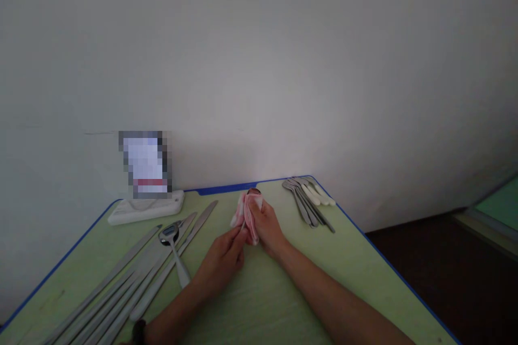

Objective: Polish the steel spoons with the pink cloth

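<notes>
Over the middle of the table, my left hand is closed on the handle of a spoon. A pink and white cloth is wrapped about the spoon, and only the tip of its bowl shows above the folds. My right hand grips the cloth around the spoon's upper part, thumb in front. Left of my left hand, a loose spoon lies across several table knives. Most of the held spoon is hidden by cloth and fingers.
A light green table with a blue rim stands against a pale wall. Several spoons, some with cream handles, lie at its back right corner. At the back left, a blurred-out screen stands on a white box-like object.
</notes>
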Available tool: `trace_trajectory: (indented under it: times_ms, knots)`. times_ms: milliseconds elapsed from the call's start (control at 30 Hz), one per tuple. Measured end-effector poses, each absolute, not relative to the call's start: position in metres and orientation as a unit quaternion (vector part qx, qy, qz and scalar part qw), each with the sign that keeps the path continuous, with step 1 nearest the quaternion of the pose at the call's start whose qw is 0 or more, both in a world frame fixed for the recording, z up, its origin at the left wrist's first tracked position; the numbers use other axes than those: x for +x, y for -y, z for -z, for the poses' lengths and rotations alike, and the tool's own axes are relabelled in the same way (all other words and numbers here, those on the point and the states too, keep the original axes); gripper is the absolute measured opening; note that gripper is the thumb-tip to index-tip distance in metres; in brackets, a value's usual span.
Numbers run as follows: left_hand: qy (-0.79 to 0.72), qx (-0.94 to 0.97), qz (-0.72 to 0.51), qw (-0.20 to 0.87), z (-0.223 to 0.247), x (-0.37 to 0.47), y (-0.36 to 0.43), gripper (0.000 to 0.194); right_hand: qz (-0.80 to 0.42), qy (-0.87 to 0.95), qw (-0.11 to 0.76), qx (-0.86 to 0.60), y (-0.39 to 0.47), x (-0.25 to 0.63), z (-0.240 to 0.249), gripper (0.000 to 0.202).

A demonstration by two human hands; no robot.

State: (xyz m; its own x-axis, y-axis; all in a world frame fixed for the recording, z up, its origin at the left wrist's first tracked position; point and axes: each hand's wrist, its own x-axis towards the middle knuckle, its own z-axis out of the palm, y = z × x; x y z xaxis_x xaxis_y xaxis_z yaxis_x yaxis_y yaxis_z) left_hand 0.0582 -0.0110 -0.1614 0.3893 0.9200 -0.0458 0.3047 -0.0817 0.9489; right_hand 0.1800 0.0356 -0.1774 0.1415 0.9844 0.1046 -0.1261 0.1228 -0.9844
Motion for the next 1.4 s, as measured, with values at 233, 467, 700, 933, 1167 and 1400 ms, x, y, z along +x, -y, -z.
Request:
trace_trajectory:
  times_ms: [233, 467, 700, 933, 1167, 1400]
  knots:
    - [-0.419, 0.721, -0.26, 0.487, 0.158, 0.056, 0.013, 0.035, -0.562, 0.351, 0.607, -0.438, -0.034, 0.181, 0.171, 0.041]
    - [-0.402, 0.75, -0.234, 0.47, 0.161, 0.052, 0.014, 0.041, -0.598, 0.298, 0.613, -0.421, -0.034, 0.185, 0.163, 0.041]
    - [-0.46, 0.711, -0.253, 0.468, 0.164, 0.055, 0.007, 0.046, -0.606, 0.373, 0.577, -0.401, -0.027, 0.178, 0.164, 0.046]
    - [-0.448, 0.715, -0.273, 0.462, 0.162, 0.056, 0.009, 0.046, -0.616, 0.377, 0.566, -0.397, -0.029, 0.179, 0.166, 0.046]
    - [-0.434, 0.735, -0.234, 0.465, 0.159, 0.055, 0.013, 0.044, -0.611, 0.279, 0.626, -0.396, -0.038, 0.185, 0.166, 0.039]
    - [-0.41, 0.782, -0.199, 0.425, 0.159, 0.053, 0.019, 0.044, -0.564, 0.279, 0.669, -0.396, -0.043, 0.189, 0.169, 0.034]
